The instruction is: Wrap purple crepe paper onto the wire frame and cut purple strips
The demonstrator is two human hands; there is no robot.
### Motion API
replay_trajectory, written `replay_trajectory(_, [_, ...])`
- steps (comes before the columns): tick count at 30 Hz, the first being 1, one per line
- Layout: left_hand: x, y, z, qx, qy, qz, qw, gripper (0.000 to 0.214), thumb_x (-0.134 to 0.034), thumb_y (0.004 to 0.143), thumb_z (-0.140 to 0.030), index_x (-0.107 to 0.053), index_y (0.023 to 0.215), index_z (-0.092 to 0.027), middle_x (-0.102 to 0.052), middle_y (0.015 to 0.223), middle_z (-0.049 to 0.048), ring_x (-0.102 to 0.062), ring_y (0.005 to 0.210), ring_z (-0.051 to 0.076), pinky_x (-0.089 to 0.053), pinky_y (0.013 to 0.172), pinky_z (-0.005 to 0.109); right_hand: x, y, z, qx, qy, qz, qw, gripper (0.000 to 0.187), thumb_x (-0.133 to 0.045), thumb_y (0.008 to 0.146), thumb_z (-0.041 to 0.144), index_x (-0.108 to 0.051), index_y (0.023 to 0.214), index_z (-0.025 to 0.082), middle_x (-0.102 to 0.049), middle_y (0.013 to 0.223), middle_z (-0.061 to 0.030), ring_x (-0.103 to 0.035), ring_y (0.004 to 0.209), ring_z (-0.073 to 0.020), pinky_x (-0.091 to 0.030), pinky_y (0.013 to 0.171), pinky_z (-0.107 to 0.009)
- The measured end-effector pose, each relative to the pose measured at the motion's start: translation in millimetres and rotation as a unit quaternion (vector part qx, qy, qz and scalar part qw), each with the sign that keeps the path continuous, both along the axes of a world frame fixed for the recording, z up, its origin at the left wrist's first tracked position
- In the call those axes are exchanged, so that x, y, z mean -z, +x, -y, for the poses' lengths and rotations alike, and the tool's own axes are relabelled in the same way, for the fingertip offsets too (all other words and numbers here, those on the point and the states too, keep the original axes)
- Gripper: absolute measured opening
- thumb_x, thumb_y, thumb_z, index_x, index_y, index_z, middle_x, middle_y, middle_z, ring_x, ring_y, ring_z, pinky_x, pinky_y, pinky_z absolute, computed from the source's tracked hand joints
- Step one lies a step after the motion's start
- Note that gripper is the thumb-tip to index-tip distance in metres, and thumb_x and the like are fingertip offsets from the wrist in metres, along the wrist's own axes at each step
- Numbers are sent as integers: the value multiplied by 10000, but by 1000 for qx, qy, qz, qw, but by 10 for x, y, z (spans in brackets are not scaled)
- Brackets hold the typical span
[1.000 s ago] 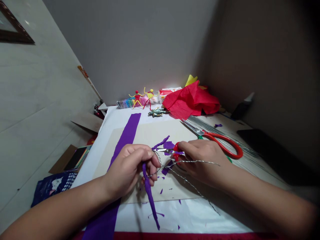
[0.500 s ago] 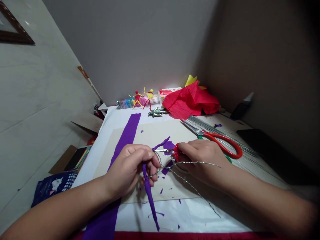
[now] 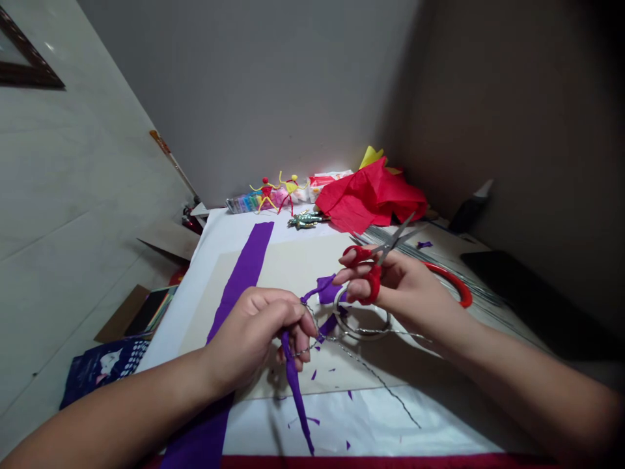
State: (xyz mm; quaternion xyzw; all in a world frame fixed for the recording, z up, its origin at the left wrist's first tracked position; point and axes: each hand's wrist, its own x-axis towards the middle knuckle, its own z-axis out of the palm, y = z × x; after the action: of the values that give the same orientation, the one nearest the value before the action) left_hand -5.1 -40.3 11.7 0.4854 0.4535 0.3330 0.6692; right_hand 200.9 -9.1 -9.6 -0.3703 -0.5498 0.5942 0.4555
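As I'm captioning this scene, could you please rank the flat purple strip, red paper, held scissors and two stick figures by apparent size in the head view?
1. Flat purple strip
2. Red paper
3. Held scissors
4. Red-headed figure and yellow-headed figure, too alike to rank

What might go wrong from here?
In the right hand, the small red-handled metal scissors have parted blades pointing up, which might nick skin. Loose, twisted silver wire tails, one ending near the right wrist, could snag or prick. The narrow purple paper wrapping at the left hand might tear if squeezed.
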Motion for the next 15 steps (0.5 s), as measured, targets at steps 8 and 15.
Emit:
replay_trajectory(8, [25,75,29,60,226,-174,957,242,-467,775,-142,-652,621,-117,-633,522,18,-572,479,103,-446,475,180,22,-23,33,-32,-45,-52,997,339,-744,669,218,-580,965,191,-656,822,-13,-627,751,-126,-518,698,-254])
replay_trajectory(15, [-7,63,21,101,322,-216,916,258,-456,794,-121,-671,654,-93,-658,544,59,-610,507,131,-472,511,202,-4,64,-4,-40,-5,-8,999,269,-739,676,231,-604,907,206,-663,810,-7,-641,770,-139,-517,733,-276])
